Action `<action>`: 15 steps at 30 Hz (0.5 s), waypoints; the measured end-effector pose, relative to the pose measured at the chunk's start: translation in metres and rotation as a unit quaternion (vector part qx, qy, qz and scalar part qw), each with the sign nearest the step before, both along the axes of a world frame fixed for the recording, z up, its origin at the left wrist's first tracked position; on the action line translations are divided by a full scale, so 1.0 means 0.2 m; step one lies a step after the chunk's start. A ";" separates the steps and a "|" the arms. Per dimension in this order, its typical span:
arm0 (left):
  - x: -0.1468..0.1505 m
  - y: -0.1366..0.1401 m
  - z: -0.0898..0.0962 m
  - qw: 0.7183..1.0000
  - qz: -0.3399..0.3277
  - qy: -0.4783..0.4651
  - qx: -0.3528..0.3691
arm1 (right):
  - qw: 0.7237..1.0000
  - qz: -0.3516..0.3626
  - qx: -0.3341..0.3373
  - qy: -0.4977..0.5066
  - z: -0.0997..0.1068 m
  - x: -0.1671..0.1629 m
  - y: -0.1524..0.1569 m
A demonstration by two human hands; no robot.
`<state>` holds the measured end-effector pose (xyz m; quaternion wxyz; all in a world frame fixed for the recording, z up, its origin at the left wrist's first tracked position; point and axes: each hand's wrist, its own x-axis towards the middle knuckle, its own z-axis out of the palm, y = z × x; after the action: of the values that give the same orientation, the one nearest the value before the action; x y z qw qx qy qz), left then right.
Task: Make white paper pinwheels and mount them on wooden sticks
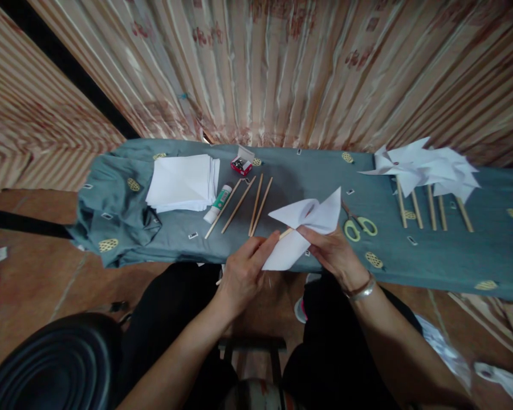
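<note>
Above the table's near edge, my left hand [243,276] is closed around a thin wooden stick [286,233], whose tip meets the middle of a white paper pinwheel [297,213]. My right hand [336,253] pinches the pinwheel near its centre, thumb against the paper. One blade hangs down between the hands, and others point up and to the sides. Green-handled scissors [359,226] lie just beyond my right hand. Several loose wooden sticks [238,205] lie beyond my left hand, beside a green-and-white glue stick [218,203].
A stack of white paper squares [180,183] sits on the left of the cloth-covered table [325,171]. Behind the sticks stands an open red box [241,165] of small metallic pieces. Several pinwheels on sticks [447,171] lie overlapping at right. A black stool [53,364] is at lower left.
</note>
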<state>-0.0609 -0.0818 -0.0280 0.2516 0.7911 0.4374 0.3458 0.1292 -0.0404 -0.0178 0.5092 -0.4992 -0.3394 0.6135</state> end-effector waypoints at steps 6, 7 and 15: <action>0.01 0.00 0.02 0.999 0.011 0.050 0.004 | 1.000 0.003 -0.030 -0.003 0.00 -0.01 0.00; 0.01 0.00 0.02 0.999 0.013 0.051 -0.002 | 0.999 0.000 -0.032 -0.004 0.00 -0.01 0.00; 0.04 0.02 0.03 0.988 0.020 -0.110 -0.106 | 0.999 -0.027 0.026 -0.018 -0.09 -0.03 0.02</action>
<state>-0.0527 -0.0773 -0.0230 0.3739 0.7083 0.4571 0.3868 0.1234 -0.0363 -0.0352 0.5321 -0.5057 -0.3512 0.5813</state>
